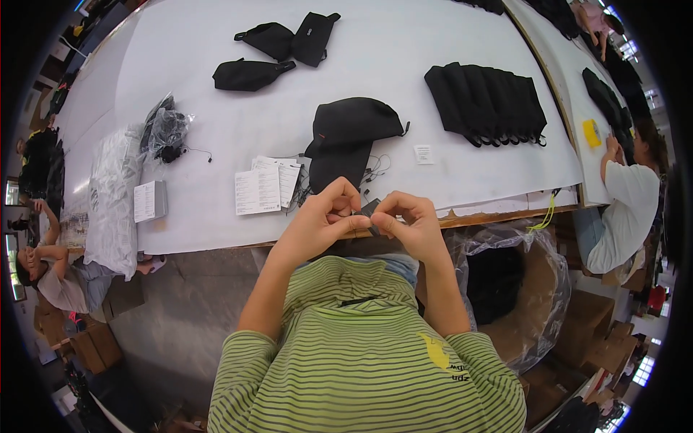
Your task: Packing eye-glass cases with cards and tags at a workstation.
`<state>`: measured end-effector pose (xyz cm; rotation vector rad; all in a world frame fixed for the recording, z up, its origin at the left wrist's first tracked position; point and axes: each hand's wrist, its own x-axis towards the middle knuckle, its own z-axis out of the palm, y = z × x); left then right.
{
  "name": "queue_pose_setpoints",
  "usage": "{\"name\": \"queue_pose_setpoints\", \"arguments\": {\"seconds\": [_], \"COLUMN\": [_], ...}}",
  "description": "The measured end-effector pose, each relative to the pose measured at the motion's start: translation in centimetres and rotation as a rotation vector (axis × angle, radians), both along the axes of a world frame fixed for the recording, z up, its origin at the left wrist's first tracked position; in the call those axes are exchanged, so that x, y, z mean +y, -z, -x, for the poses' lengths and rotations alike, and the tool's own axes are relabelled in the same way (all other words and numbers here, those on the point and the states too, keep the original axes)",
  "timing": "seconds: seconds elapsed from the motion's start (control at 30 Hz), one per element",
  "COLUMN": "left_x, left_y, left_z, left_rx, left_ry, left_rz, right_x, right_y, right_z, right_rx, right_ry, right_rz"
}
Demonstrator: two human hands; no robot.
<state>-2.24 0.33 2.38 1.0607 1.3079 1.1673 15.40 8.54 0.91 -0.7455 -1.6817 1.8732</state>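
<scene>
Close to my body at the table's front edge, my left hand (323,222) and my right hand (413,225) are both closed in pinches. Between their fingertips is a small flat dark piece (370,208); its kind is too small to make out. Just beyond the hands lies a black fabric bag (354,133), with its lower part reaching toward my left fingers. Thin black cords (374,169) with small dark ends spread beside the bag. Left of it are printed white paper cards (258,192), partly overlapping. A small white label (424,154) lies to the right.
Several black bags lie at the far side (253,74) and in an overlapping row (487,105) at right. Clear plastic packaging (115,191) and a card stack (160,200) sit left. A plastic-lined box (534,296) stands below the table's right edge. Other people work on both sides.
</scene>
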Motion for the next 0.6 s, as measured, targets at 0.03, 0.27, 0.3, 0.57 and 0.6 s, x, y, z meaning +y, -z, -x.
{"name": "queue_pose_setpoints", "arguments": {"seconds": [0.03,0.27,0.3,0.57,0.6], "left_x": [0.2,1.0,0.9,0.3,1.0], "left_y": [-0.1,-1.3,-1.3,-0.6,-0.4], "left_z": [0.0,-1.9,-2.3,-3.5,-3.0], "left_rx": [0.000,0.188,0.196,0.315,0.289], "left_ry": [0.005,0.078,0.102,0.229,0.116], "left_rz": [-0.003,-0.177,-0.237,-0.289,-0.362], "right_x": [0.0,1.8,1.9,1.9,2.2], "right_y": [0.0,5.2,5.9,6.6,6.5], "right_z": [-0.1,-0.3,-0.1,0.5,-0.1], "right_rx": [0.000,0.014,-0.150,-0.141,-0.081], "right_ry": [0.005,0.255,0.214,0.140,0.142], "right_rz": [-0.003,0.180,0.127,0.168,0.145]}}
